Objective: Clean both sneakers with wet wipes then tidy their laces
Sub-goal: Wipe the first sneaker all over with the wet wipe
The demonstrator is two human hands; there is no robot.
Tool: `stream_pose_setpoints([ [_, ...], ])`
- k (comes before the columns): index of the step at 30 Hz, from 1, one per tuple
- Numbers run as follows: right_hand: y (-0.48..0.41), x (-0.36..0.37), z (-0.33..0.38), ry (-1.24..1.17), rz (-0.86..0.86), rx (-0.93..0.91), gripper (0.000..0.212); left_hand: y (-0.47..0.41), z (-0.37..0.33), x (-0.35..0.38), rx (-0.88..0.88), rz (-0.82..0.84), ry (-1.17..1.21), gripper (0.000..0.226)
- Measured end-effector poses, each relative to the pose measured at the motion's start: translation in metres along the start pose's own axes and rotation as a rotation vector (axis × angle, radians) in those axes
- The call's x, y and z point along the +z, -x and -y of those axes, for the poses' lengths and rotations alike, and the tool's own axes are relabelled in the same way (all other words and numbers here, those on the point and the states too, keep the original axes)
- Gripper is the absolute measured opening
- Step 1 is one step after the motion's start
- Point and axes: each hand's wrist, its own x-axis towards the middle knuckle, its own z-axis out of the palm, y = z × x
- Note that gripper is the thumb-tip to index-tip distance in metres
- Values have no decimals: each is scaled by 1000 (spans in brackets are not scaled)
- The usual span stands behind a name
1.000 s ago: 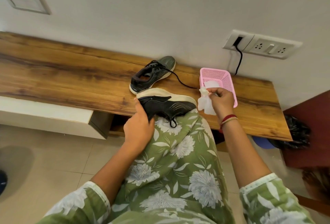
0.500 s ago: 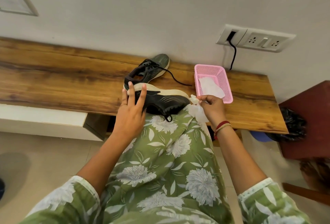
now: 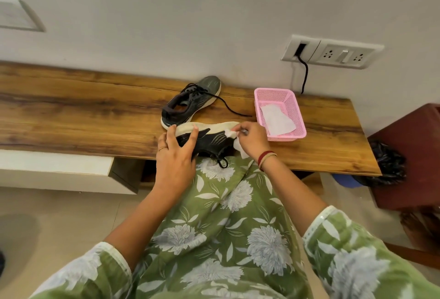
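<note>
One sneaker [image 3: 214, 138]: left hand [image 3: 175, 156] presses flat on its heel, right hand [image 3: 252, 140] pinches a wet wipe [image 3: 230, 133].

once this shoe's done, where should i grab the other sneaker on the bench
Take the grey sneaker by its heel collar, reaching in from the near left. It stands upright with the heel towards you and the mouth open upward, so fingers can hook inside the collar. Its loose lace trails right towards the pink basket, so that side is likelier to snag.
</note>
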Motion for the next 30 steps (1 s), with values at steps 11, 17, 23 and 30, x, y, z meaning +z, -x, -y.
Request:
stream_pose_setpoints([
  [11,-19,11,-6,158,-5,45,29,10,0,4,42,-46,13,65],
  [17,-10,28,9,240,-78,-1,20,12,2,1,101,-116,12,66],
  [23,8,48,29,358,-54,-59,29,16,1,5,123,-138,6,64],
  [30,25,49,37,30,11,-57,26,16,3,9,51,-68,49,63],
])
